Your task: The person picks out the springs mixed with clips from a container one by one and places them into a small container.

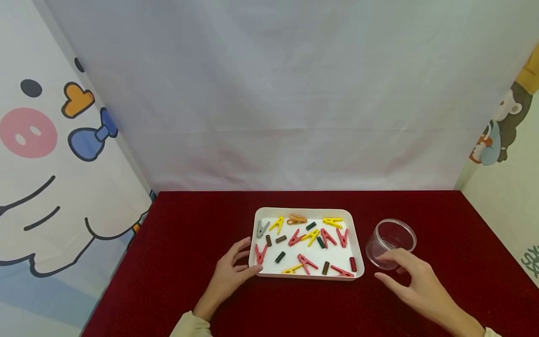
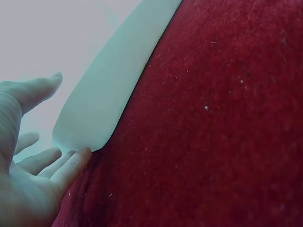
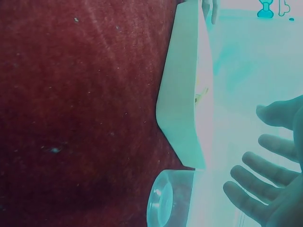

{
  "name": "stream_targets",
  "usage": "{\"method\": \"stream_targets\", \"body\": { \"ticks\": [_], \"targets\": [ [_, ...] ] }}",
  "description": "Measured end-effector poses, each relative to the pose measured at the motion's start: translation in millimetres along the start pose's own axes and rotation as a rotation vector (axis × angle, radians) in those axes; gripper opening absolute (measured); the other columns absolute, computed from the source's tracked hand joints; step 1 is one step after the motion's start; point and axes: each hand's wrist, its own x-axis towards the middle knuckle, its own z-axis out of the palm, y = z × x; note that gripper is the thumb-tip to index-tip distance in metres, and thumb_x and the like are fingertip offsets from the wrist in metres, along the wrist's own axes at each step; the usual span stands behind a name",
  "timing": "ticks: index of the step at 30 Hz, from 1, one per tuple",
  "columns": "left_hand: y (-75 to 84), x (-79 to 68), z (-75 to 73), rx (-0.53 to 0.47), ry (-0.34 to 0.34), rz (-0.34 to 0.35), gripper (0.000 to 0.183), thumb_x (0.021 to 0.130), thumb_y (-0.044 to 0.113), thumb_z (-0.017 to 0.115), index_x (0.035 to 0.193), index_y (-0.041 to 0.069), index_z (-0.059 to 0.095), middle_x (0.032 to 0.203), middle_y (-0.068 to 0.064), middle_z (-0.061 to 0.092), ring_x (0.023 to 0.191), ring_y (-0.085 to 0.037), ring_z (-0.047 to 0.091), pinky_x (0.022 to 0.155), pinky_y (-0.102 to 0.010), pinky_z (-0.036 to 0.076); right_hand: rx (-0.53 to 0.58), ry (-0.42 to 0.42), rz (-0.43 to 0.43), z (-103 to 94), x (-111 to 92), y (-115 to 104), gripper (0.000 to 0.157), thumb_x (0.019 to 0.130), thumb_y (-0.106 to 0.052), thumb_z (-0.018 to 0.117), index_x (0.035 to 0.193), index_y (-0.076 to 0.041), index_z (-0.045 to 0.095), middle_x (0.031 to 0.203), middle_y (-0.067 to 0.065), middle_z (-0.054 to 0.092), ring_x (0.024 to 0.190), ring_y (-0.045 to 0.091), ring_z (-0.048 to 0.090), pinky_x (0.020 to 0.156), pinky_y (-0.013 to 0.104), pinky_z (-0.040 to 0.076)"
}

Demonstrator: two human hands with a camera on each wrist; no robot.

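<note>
A shallow white tray (image 1: 309, 277) lies on the dark red cloth, holding several red clothespins (image 1: 306, 263), several yellow clothespins (image 1: 311, 237), a grey clothespin (image 1: 263, 229) and a tan clip (image 1: 296, 219). Among them are small ribbed cylinders (image 1: 280, 257) in dark green, brown and red. My left hand (image 1: 229, 276) is at the tray's front left corner, thumb at the front rim and fingers along the left side. A clear round jar (image 1: 374, 248), lidless, stands to the tray's right. My right hand (image 1: 414, 281), fingers spread and holding nothing, hovers at the jar's near side.
Red cloth (image 1: 189, 234) covers the table around the tray. A pale fabric backdrop (image 1: 294, 103) rises behind the far edge. Printed cartoon panels stand on the left (image 1: 46, 187) and right (image 1: 501, 196).
</note>
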Motion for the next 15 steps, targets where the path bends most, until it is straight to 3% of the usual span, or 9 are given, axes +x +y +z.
{"method": "stream_targets", "body": {
  "ticks": [7,15],
  "targets": [
    [-4.1,1.1,1.6,0.028,-0.016,-0.026,0.075,0.073,0.018,0.083,0.139,0.012,0.048,0.133,-0.014,0.051,0.116,-0.029,0.053,0.081,-0.033,0.052,0.023,-0.042,-0.022,8.7,11.3,-0.4,0.044,0.065,-0.005,0.084,0.1,-0.023,0.063,0.095,-0.015,0.06,0.08,-0.001,0.055,0.068,0.014,0.044],
    [4.2,0.6,2.7,0.03,-0.016,-0.044,0.078,0.071,0.009,0.083,0.139,0.004,0.046,0.133,-0.02,0.05,0.116,-0.033,0.053,0.082,-0.037,0.052,0.048,-0.053,-0.034,19.3,17.0,-0.9,0.041,0.066,-0.003,0.084,0.098,-0.02,0.065,0.094,-0.008,0.061,0.082,0.005,0.055,0.07,0.011,0.044]
  ]
}}
